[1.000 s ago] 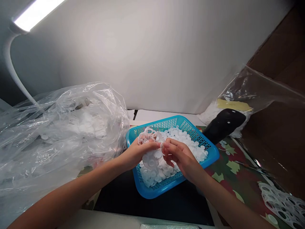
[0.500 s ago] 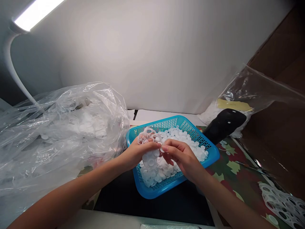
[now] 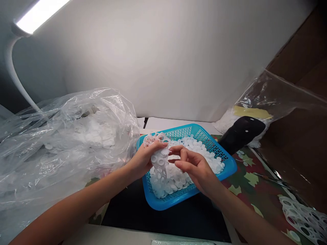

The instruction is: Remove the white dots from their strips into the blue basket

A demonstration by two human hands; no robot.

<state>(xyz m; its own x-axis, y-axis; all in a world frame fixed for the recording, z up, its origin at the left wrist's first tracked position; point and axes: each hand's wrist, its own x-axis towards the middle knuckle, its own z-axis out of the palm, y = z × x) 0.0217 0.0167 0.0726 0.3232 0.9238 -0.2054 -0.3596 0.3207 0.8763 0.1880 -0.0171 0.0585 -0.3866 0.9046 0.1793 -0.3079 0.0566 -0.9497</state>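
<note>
A soft white sheet of punched round holes and discs (image 3: 160,160) is gripped by my left hand (image 3: 143,160), the thumb pressing from above and part of the sheet bunched over the fingers. Just to its right, my right hand (image 3: 195,166) has thumb and fingers apart, with nothing seen between them; its fingertips are close to the sheet's edge. Both hands are above a blue plastic basket (image 3: 168,205), where many small white discs (image 3: 176,182) lie in a loose heap.
A large clear plastic bag (image 3: 76,163) of white pieces fills the left side. A black object (image 3: 240,132) leans by the basket's right corner. Punched-out sheets (image 3: 304,217) lie at lower right, near a thin tool (image 3: 268,178). A lamp (image 3: 41,15) shines above.
My right thumb and fingers have parted and drawn slightly away from the sheet. My left hand still grips the sheet, now turned so that more of its rings and holes show.
</note>
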